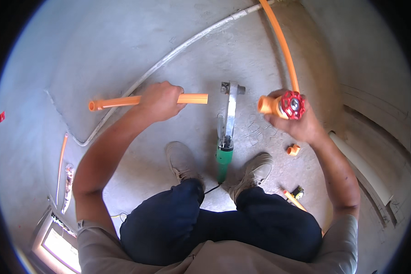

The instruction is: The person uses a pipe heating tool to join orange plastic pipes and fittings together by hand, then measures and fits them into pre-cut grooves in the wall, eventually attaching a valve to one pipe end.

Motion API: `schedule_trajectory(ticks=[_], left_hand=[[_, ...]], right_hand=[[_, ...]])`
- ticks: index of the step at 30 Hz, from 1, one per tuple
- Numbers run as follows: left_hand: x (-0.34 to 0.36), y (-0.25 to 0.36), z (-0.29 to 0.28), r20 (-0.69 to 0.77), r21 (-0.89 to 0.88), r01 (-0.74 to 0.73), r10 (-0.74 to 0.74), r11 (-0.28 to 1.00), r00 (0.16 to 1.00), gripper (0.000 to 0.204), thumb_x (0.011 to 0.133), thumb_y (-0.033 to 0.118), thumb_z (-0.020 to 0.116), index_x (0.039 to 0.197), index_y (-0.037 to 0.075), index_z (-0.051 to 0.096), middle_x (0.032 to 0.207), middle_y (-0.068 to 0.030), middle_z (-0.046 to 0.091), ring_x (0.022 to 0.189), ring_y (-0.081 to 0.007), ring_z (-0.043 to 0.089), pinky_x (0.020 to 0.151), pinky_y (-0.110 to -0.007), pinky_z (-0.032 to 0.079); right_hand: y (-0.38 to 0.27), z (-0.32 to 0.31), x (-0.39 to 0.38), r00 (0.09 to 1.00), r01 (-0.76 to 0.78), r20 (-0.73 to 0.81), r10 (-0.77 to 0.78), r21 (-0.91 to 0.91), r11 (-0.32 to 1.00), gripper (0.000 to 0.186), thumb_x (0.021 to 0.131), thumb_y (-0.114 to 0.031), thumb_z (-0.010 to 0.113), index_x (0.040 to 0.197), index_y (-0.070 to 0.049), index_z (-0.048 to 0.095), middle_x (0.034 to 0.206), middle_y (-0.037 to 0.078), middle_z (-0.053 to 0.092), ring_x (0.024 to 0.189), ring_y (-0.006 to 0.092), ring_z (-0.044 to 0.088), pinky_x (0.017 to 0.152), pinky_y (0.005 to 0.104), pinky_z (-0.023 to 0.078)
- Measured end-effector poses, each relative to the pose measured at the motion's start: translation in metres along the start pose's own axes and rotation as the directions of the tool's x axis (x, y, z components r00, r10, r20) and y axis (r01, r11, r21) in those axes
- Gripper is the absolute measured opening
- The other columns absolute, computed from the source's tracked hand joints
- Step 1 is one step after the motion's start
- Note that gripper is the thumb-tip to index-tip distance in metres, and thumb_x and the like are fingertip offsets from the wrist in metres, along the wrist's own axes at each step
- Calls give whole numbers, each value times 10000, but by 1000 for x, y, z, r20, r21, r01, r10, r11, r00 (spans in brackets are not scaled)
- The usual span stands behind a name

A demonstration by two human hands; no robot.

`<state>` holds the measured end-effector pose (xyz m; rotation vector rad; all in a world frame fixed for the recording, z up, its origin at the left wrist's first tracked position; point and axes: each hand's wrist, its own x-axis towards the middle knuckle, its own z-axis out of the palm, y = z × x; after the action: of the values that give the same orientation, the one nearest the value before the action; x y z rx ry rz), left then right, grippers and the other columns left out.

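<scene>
My left hand (160, 101) is closed around a short orange plastic pipe (194, 98), whose bare end points right and whose left end carries an orange fitting (94, 106). In my right hand (301, 129) is an orange stop valve (267, 105) with a red handwheel (292, 105); its open socket faces left. A long orange pipe (283, 41) runs from the top of the view down to the valve, the join hidden behind the wheel and hand. Between both hands, apart from them, stands a pipe fusion welder (224, 156) with a green handle, metal heating plate and sockets at its far end.
An orange elbow (293, 150), a tape measure (297, 192) and an orange pipe piece (293, 199) lie on the floor at right. My shoes (255, 173) flank the welder, its cord (212, 189) between them. A pale pipe (182, 48) runs along the wall.
</scene>
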<state>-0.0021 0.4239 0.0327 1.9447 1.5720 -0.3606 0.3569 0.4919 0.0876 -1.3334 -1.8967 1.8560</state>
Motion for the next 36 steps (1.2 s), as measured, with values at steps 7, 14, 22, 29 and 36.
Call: schedule_trajectory(ticks=[7, 14, 22, 29, 36], left_hand=[[50, 6, 23, -6, -77, 129, -130, 989, 991, 221, 883, 272, 737, 936, 57, 746, 808, -176, 720, 802, -395, 710, 771, -501, 564], [61, 1, 20, 86, -50, 78, -74, 996, 994, 198, 892, 261, 730, 964, 79, 763, 822, -161, 728, 828, -356, 722, 763, -489, 573], [61, 5, 25, 84, -85, 34, -27, 996, 996, 188, 869, 243, 757, 949, 73, 766, 840, -167, 729, 802, -374, 717, 745, -492, 572], [67, 5, 26, 85, -46, 32, -28, 998, 996, 195, 868, 244, 771, 937, 62, 764, 827, -162, 730, 795, -366, 722, 739, -482, 577], [67, 11, 27, 66, -19, 78, -76, 997, 995, 224, 893, 298, 750, 925, 77, 770, 816, -141, 738, 790, -348, 731, 737, -469, 587]], right_hand=[[67, -6, 45, 999, -28, -51, 18, -203, 979, 379, 780, -162, 863, 1087, 1, 711, 960, 137, 754, 872, 212, 734, 837, 348, 587], [80, 12, 70, 998, 69, 13, -68, -263, 962, 411, 763, -183, 872, 1086, 10, 706, 997, 170, 748, 895, 306, 738, 825, 383, 585], [87, 13, 75, 993, 114, 53, -103, -268, 957, 446, 750, -197, 885, 1101, 10, 705, 993, 171, 745, 904, 312, 739, 833, 389, 584], [94, 15, 77, 990, 141, 45, -134, -240, 960, 446, 750, -204, 891, 1095, 11, 708, 933, 166, 745, 860, 287, 744, 809, 376, 590], [92, 13, 82, 992, 117, 77, -100, -267, 957, 420, 757, -211, 886, 1069, 9, 710, 879, 158, 741, 799, 275, 743, 772, 370, 592]])
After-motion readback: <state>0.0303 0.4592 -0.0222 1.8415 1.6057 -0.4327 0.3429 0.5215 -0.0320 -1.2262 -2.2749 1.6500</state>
